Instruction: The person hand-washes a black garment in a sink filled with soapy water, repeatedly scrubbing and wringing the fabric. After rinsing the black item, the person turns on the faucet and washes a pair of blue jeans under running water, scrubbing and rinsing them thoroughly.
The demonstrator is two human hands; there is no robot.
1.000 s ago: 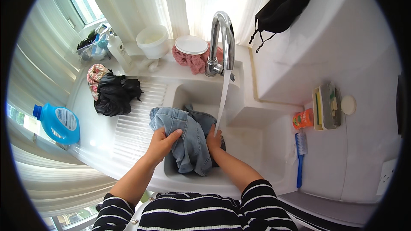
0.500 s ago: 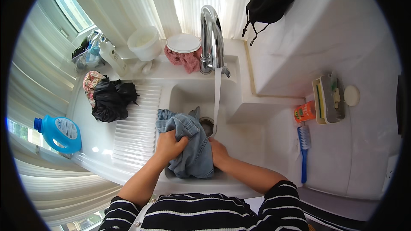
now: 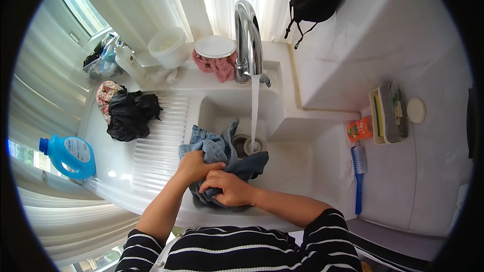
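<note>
Blue denim jeans lie bunched in the left part of the white sink. My left hand is closed on the upper left of the denim, its thumb stretched toward the right hand. Close beside it, my right hand grips a fold of the same cloth, fingers curled round it. A chrome faucet runs a stream of water down beside the drain, just beyond the jeans. The underside of the bundle is hidden by my hands.
On the ribbed drainboard sit a black cloth bundle and a blue detergent jug. A white tub and pink cloth stand behind. At right are a blue-handled brush, an orange packet and a soap box.
My right hand has moved left and nearer to me, gathering the denim beside my left hand. The jeans are more bunched, and more of the drain shows.
</note>
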